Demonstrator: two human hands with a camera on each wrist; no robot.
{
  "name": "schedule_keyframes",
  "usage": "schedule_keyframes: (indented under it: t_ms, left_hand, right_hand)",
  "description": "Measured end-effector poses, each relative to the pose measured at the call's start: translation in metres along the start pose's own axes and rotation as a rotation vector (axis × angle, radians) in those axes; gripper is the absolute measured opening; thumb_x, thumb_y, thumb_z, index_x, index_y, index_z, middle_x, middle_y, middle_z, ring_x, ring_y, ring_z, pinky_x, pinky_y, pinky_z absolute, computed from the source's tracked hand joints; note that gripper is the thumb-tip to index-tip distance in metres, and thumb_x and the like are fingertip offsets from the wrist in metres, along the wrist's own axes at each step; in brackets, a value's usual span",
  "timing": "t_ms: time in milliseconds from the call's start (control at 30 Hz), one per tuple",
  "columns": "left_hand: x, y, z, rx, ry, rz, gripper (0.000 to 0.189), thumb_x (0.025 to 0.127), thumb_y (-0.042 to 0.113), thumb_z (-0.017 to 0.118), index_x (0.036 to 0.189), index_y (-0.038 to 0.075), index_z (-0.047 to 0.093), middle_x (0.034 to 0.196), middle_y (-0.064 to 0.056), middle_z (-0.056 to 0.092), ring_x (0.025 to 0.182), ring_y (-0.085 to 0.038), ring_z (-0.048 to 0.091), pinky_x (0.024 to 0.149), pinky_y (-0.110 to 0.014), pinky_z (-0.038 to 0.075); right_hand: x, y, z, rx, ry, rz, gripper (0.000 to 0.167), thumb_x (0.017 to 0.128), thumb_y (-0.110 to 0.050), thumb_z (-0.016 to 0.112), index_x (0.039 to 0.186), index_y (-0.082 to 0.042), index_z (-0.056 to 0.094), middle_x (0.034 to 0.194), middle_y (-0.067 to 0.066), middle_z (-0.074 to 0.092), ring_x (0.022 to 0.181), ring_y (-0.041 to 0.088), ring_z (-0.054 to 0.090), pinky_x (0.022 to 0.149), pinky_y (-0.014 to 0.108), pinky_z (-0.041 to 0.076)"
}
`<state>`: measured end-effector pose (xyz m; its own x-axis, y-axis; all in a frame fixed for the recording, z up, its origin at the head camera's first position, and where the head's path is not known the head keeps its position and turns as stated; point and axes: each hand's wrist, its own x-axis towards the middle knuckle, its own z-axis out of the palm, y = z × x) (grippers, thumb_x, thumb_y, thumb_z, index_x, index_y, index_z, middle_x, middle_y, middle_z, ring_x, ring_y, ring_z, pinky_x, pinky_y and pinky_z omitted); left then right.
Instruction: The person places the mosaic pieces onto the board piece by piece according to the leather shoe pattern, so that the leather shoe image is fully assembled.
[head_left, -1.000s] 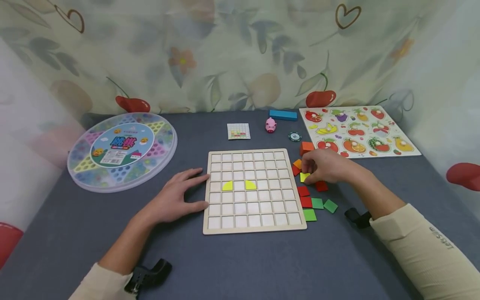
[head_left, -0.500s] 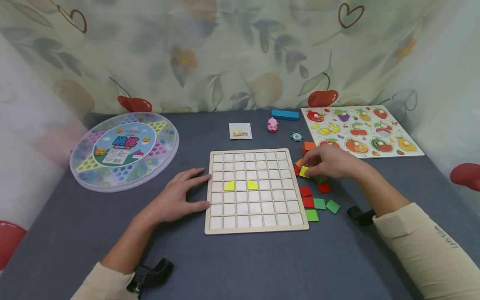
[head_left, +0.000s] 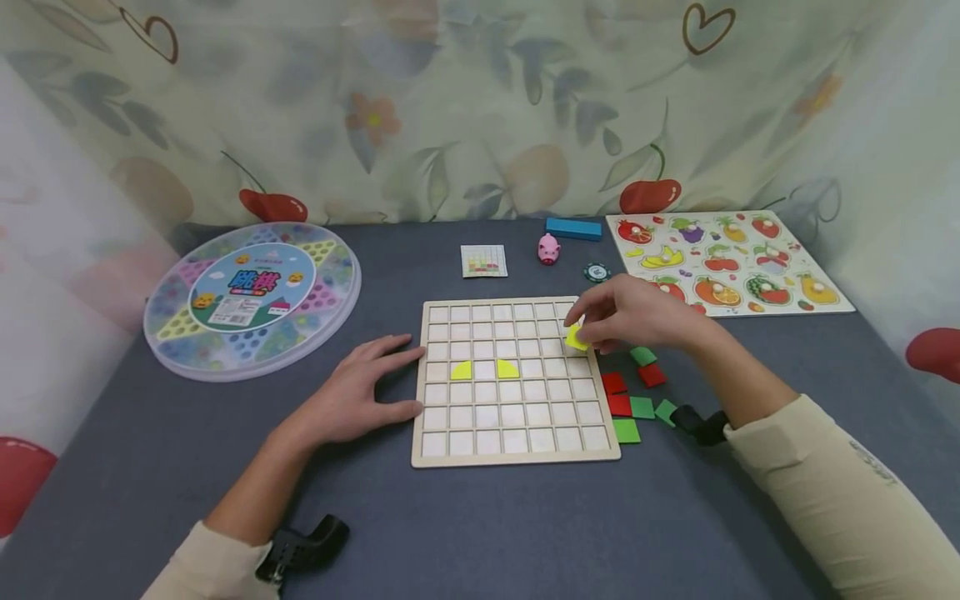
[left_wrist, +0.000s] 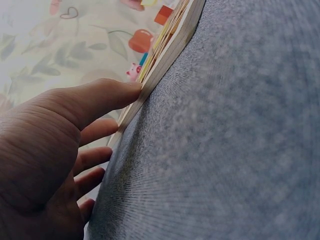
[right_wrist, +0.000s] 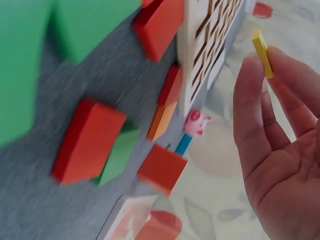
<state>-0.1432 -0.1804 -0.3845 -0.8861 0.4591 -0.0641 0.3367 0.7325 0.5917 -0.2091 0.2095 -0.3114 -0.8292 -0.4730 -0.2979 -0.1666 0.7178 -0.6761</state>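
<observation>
A wooden grid board (head_left: 517, 461) lies flat on the dark table. Two yellow quarter-round pieces, one at left (head_left: 461, 371) and the other to its right (head_left: 507, 369), sit in the same row with one cell between them. My right hand (head_left: 633, 312) pinches a small yellow tile (right_wrist: 262, 52) between thumb and fingertips, over the board's upper right side. With fingers spread, my left hand (head_left: 352, 392) touches the board's left edge; in the left wrist view the thumb (left_wrist: 112, 97) meets the rim. The lower face of the held tile is hidden.
Several red (head_left: 618, 405), green (head_left: 627, 431) and orange (right_wrist: 162, 121) tiles lie right of the board. Behind stand a pattern card (head_left: 483, 261), pink pig (head_left: 548, 249), blue block (head_left: 573, 229) and chip (head_left: 597, 272). A round game box (head_left: 251, 367) and fruit puzzle (head_left: 750, 308) flank them.
My right hand has picked the yellow tile from among the loose tiles and carried it left over the board's right side. My left hand stays at the board's edge.
</observation>
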Motion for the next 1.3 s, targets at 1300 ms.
schedule_keyframes:
  t_ms: [1300]
  left_hand:
    - [0.000, 0.000, 0.001, 0.004, 0.020, 0.011, 0.073, 0.093, 0.047, 0.073, 0.157, 0.021, 0.048, 0.167, -0.011, 0.034, 0.153, -0.040, 0.027, 0.116, -0.069, 0.028]
  right_hand:
    - [0.052, -0.079, 0.080, -0.138, -0.231, -0.104, 0.013, 0.090, -0.003, 0.077, 0.096, -0.012, 0.083, 0.082, 0.001, 0.072, 0.066, 0.015, 0.065, 0.067, 0.025, 0.054]
